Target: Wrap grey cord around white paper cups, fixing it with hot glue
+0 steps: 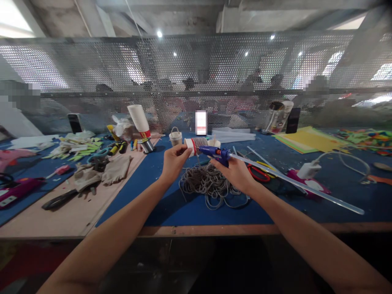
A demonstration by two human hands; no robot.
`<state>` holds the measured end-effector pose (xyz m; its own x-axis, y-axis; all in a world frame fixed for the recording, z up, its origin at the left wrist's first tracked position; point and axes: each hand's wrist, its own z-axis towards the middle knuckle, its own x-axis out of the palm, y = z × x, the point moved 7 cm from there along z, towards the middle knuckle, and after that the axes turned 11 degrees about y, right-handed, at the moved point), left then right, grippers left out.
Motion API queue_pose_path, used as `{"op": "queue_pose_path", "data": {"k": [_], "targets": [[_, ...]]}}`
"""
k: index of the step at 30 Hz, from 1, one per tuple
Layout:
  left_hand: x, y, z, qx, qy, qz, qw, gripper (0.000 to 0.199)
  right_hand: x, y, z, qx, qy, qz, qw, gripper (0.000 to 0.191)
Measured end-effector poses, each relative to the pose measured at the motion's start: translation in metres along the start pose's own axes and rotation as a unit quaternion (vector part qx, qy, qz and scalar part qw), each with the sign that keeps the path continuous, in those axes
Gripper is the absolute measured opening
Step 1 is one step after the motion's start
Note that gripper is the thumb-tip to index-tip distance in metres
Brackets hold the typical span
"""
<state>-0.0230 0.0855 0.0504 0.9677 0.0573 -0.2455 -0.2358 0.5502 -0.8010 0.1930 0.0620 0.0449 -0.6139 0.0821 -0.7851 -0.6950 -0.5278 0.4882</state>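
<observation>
My left hand (175, 160) grips a white paper cup (190, 146) with a red band, tipped on its side and partly wrapped in grey cord. In my right hand (235, 171) is a blue hot glue gun (221, 153), its nozzle close to the cup's wrapped side. A long clear glue stick (294, 181) sticks out of its rear to the right. Beneath both hands lies a loose tangle of grey cord (210, 181) on the blue mat. Whether the nozzle touches the cup I cannot tell.
Behind the cup stands a small cord-wrapped cup with a handle (175, 138). A leaning stack of paper cups (138, 118) and gloves (116, 169) are at left. Red-handled scissors (259, 173), a white charger (308, 169) and yellow sheets (318, 141) lie at right. A perforated metal screen (196, 69) rises behind.
</observation>
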Motion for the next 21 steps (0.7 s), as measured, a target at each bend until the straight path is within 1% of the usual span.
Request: {"op": "queue_pose_path", "data": {"k": [12,17,21], "targets": [[-0.0019,-0.0027,0.0007,-0.005,-0.005,0.002,1.0,0.016,0.0032,-0.001,0.0005,-0.008,-0.002,-0.01,1.0,0.056],[-0.0029,-0.0043,0.0013,0.002,-0.009,0.011,1.0,0.017,0.0059,-0.0013,0.0003,-0.011,0.011,-0.013,1.0,0.052],[-0.0038,-0.0037,0.0014,-0.005,-0.012,0.011,1.0,0.019,0.0052,-0.0001,0.0001,-0.012,0.012,-0.016,1.0,0.052]]}}
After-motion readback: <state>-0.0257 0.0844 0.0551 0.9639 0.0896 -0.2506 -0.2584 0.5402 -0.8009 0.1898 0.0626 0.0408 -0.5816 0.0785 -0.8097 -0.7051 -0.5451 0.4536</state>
